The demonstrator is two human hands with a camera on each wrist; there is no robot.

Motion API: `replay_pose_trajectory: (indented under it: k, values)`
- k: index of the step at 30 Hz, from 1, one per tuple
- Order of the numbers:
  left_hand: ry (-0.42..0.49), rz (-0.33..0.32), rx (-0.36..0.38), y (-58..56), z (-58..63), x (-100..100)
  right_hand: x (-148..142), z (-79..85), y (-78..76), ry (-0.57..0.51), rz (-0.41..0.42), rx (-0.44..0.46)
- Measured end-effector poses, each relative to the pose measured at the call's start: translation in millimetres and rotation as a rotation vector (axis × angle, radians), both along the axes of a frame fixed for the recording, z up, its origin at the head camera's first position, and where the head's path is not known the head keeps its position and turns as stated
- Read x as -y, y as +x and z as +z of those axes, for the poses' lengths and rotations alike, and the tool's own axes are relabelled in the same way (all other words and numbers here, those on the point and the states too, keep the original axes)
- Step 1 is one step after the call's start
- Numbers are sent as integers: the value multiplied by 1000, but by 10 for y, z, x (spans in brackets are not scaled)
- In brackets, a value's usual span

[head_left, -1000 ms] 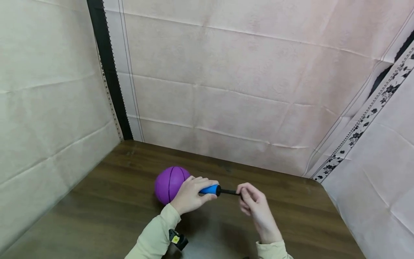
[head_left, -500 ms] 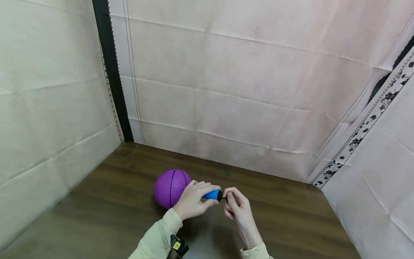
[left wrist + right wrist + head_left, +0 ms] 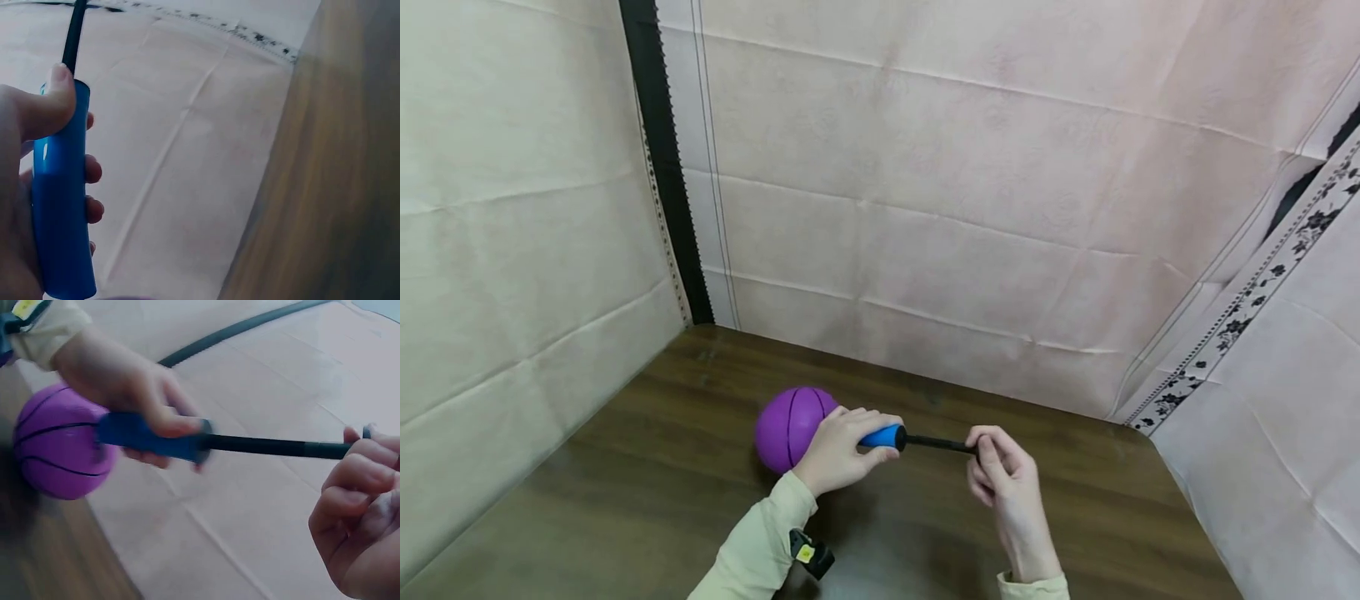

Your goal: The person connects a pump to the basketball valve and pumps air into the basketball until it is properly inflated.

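Note:
A blue hand pump lies across my left hand, whose fingers and thumb curl round its barrel. From the barrel's right end a long black rod sticks out. My right hand pinches the far end of that rod; the handle there is mostly hidden by the fingers. Against the pump's left end sits a purple ball with black seams, resting on the table. In the right wrist view the pump's end meets the ball's side, but the exact joint is too blurred to tell.
The brown wooden table spreads under both hands. Pale creased cloth walls close it in at the back and on both sides. A black strap with a camera sits on the left wrist.
My right hand went left, pushing the rod nearly all the way into the barrel, then pulled back right, drawing the rod out long. The left hand and ball stay almost in place.

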State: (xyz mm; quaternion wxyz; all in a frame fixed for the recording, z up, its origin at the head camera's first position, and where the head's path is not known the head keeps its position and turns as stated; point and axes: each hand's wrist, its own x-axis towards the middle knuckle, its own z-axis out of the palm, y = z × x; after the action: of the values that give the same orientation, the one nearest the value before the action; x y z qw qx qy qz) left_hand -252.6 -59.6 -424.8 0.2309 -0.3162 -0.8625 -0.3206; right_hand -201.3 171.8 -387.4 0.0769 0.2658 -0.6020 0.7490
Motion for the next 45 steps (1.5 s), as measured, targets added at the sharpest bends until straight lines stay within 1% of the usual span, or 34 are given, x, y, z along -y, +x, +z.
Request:
replay_pose_trajectory:
  k: [3, 6, 8, 10, 12, 14, 17, 19, 21, 22, 24, 26, 27, 29, 31, 34, 36, 38, 43, 45]
  values:
    - [6, -30, 10, 24, -33, -103, 111, -83, -18, 34, 0, 51]
    - [1, -51, 27, 56, -51, -177, 205, -186, -34, 73, -10, 128]
    - [-4, -61, 52, 74, -53, -197, 218, -230, -40, 99, -4, 163]
    - [-3, -82, 90, 88, -49, -199, 184, -231, -36, 142, 11, 169]
    - [1, -100, 122, 92, -42, -184, 112, -187, -20, 173, 20, 143]
    - [5, -101, 131, 85, -37, -155, 11, -112, 0, 172, 25, 90]
    - [6, -70, 108, 72, -27, -101, -150, 6, 31, 131, 22, 0]
    - [9, -47, 87, 63, -22, -70, -220, 55, 42, 95, 33, -52]
    - [13, -25, 71, 65, -16, -53, -226, 69, 40, 82, 45, -65]
    - [12, -14, 61, 64, -17, -52, -203, 59, 31, 81, 51, -58]
    - [-2, 13, 26, 69, -21, -67, -118, 17, 0, 91, 55, -7]
    - [-22, 40, -9, 73, -31, -97, -16, -45, -36, 120, 48, 73]
    - [-31, 46, -22, 76, -38, -115, 29, -77, -53, 140, 49, 110]
    - [-40, 37, -37, 81, -52, -151, 98, -132, -75, 173, 54, 179]
    - [-34, 12, -18, 90, -61, -172, 128, -165, -83, 198, 55, 226]
    - [-9, -35, 25, 103, -65, -172, 110, -163, -73, 225, 68, 260]
    - [-1, -47, 39, 107, -53, -153, 64, -133, -58, 219, 75, 254]
    - [-8, -41, 33, 103, -32, -123, -6, -93, -33, 191, 83, 221]
    - [-42, 27, -6, 60, -11, 3, -225, 14, 28, 99, 103, 114]
    - [-41, 32, -13, 48, -16, 21, -262, 24, 25, 79, 129, 95]
